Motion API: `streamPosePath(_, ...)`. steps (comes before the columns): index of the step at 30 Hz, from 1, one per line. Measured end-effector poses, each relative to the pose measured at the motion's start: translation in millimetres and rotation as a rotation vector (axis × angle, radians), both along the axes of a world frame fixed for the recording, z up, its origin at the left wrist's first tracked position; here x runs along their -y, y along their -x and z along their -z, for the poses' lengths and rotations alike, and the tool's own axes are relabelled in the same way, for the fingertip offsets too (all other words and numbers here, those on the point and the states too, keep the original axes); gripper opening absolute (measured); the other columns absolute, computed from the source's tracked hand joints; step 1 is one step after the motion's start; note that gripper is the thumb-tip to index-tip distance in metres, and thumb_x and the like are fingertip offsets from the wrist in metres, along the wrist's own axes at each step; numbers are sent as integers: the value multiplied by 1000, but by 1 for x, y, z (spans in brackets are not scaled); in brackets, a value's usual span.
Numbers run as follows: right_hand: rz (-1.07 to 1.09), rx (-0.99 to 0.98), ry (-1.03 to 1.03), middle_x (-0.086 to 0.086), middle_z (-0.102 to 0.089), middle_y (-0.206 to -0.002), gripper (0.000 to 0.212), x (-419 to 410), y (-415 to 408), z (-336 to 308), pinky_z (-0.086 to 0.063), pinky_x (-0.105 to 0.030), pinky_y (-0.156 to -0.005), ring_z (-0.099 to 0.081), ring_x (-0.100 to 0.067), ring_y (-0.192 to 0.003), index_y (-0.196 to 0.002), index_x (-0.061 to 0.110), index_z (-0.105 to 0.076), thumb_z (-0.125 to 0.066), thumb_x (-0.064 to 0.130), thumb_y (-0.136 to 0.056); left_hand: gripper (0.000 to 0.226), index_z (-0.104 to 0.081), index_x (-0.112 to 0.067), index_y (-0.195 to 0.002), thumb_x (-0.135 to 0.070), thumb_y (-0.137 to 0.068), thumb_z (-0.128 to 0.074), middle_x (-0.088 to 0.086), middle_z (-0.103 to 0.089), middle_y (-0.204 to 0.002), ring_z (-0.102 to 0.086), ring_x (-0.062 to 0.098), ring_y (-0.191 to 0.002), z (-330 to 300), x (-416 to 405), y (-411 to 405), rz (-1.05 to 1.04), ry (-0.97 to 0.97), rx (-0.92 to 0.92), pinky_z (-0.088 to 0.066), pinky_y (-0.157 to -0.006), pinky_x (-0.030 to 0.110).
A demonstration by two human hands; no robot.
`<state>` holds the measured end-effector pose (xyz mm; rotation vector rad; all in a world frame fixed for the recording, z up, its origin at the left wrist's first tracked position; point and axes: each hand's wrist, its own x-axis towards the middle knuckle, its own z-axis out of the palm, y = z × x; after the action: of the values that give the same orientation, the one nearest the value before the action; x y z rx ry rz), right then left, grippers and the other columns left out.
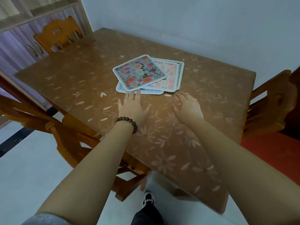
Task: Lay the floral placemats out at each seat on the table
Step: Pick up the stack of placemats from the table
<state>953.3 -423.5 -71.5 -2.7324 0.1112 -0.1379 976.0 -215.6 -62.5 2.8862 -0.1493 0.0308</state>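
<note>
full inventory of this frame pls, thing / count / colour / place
placemats: three at least, stacked askew, mid-table; top one blue with red-pink flowers, a peach one under it to the right, a white-blue edge at the bottom
table: one, brown cover with pale leaf print, fills the centre
chairs: three, orange-brown wood; far left, near left, right
cabinet: one, pale with lilac doors, upper left
wall: light blue-grey, behind the table
floor: pale tiles, dark strip at left
bracelet: one, dark brown beads, left wrist
shoe: one, black and white, bottom centre
left hand: open, fingers at the stack's near edge
right hand: open, near the stack, holding nothing
</note>
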Motion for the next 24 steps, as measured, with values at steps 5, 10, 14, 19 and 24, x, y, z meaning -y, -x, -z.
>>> streamPosePath(5,10,-9,10,-7,-35,-153,55,-14,-41,4,-16,-46,-117,-27,-26,-142,-143,19,-38,-47,37,-93,78,-17,-20,-148,-62,-87,-37,3,-22,-156,-14,22,-144,9,-12,-45,28,-7,18,-11,-114,56)
streamPosePath(10,-12,-33,30,-10,-34,-153,55,-17,-70,9,-15,-43,-116,-26,-26,-142,-144,18,-37,-46,35,-93,78,-14,-20,-149,-62,-87,-36,3,-21,-156,-13,21,-144,21,-17,-76,19,-5,-21,-9,-115,54)
streamPosePath(14,-35,-52,39,-10,-34,-153,54,-19,-94,15,-20,-47,-116,-29,-27,-141,-144,17,-37,-45,34,-93,78,-16,-21,-148,-64,-85,-33,3,-22,-156,-13,22,-144,32,-20,-92,-2,6,-27,-11,-115,54)
streamPosePath(19,-62,-72,5,-9,-34,-153,54,-18,-126,25,-21,-47,-116,-26,-25,-142,-144,17,-38,-47,33,-93,80,-13,-23,-148,-66,-84,-35,8,-19,-156,-12,25,-144,44,-25,-112,-47,25,-63,-11,-115,53)
streamPosePath(24,-88,-110,-24,-7,-33,-154,59,-12,-181,48,-23,-43,-117,-25,-24,-143,-146,18,-34,-51,37,-93,79,-16,-19,-148,-61,-86,-41,13,-19,-155,-14,28,-143,62,-30,-158,-97,25,-69,-13,-114,50)
